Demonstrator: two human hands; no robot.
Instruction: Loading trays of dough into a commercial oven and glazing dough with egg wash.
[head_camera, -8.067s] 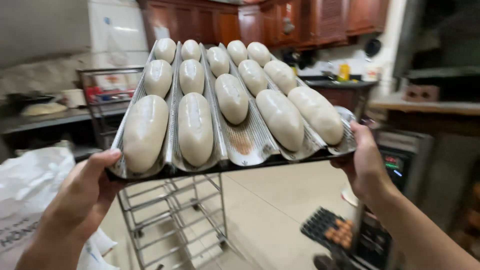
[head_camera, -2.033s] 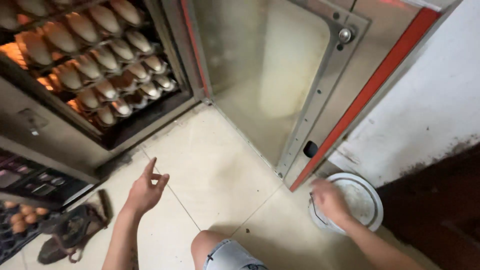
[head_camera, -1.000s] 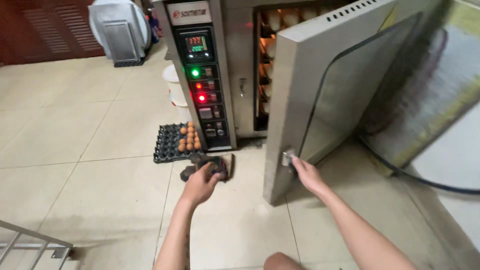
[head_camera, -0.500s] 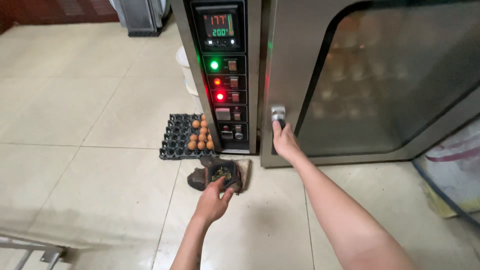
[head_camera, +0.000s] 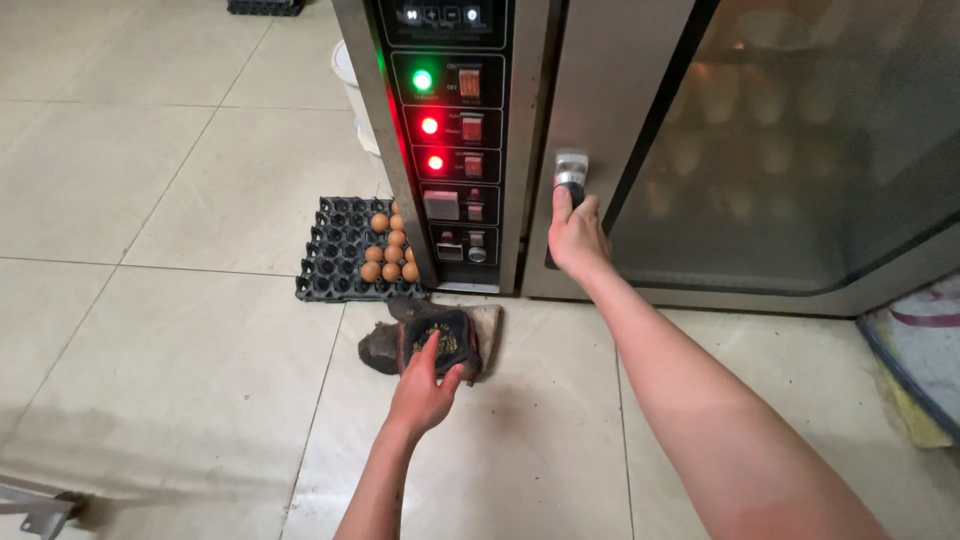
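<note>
My right hand (head_camera: 577, 235) grips the metal door handle (head_camera: 570, 168) of a steel oven; its glass door (head_camera: 800, 140) lies flush against the oven front. Pale loaves show dimly behind the glass. My left hand (head_camera: 425, 385) reaches down with fingers spread, its fingertips touching a dark, worn oven mitt (head_camera: 440, 335) that lies on the tiled floor in front of the oven. The control panel (head_camera: 450, 130) shows one green and two red lights.
A dark egg tray (head_camera: 345, 250) with several brown eggs sits on the floor left of the oven. A pale bucket (head_camera: 350, 85) stands behind it. Cloth or sacking (head_camera: 925, 350) lies at the right edge. Part of a metal rack (head_camera: 35, 505) shows at the bottom left.
The oven door swung from open to shut under my right hand. My left hand dropped lower and now touches the mitt on the floor. The view moved closer to the oven.
</note>
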